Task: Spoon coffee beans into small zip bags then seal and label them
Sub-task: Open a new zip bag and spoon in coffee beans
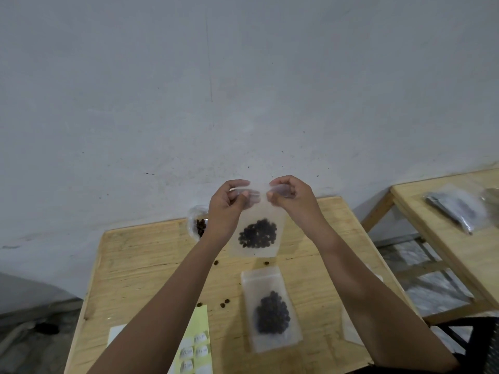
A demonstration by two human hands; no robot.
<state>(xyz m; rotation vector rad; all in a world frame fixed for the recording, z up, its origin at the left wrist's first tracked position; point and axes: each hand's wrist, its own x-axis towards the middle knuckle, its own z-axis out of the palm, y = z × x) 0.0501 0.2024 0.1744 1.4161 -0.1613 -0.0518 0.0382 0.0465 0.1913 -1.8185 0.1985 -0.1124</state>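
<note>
Above the wood table [135, 265], mid-frame, the filled zip bag [256, 236] hangs upright w/ left hand [229, 209] and right hand [291, 201] both pinching its top strip, fingers clamped on it. Risk imo: zip only half pressed or a bean in the track, so it pops open & adds to the stray beans [225, 302] lower centre.

Frosted matt plastic zip bag [256, 238]; raw grainy wood table [151, 265]

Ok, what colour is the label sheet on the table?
The label sheet is pale yellow; head view.
</note>
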